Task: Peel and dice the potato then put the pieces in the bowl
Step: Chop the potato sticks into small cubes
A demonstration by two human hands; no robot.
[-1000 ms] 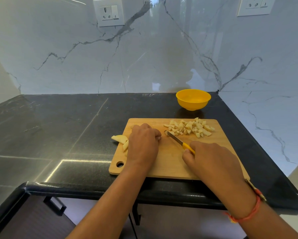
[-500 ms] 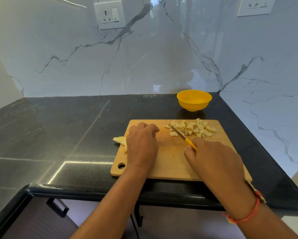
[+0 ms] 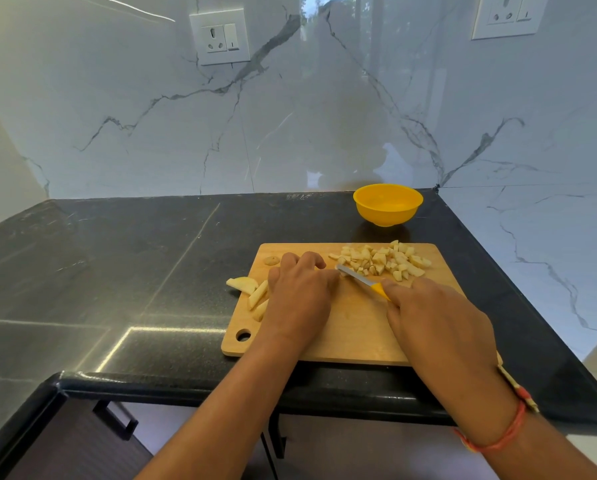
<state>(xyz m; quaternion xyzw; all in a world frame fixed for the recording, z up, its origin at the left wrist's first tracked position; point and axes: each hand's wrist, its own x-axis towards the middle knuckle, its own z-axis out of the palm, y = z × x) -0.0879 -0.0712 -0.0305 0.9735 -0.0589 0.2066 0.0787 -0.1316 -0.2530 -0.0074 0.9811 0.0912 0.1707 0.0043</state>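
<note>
One knife (image 3: 357, 277), gripped by right hand (image 3: 435, 320); left hand (image 3: 299, 299) curled on cutting board (image 3: 356, 336), contents hidden. Three potato wedges (image 3: 257, 294), one diced pile (image 3: 387, 261), one yellow bowl (image 3: 387, 216).

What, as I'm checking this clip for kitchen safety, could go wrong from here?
1. The knife, gripped by the right hand, has its blade right beside the curled fingers of the left hand; a slip could nick them.
2. Potato wedges sit at the left edge of the board, one at least partly off it on the counter; the left hand could knock more off.
3. The diced pile crowds the board's far edge, apart from the bowl; pieces may spill during transfer.
</note>
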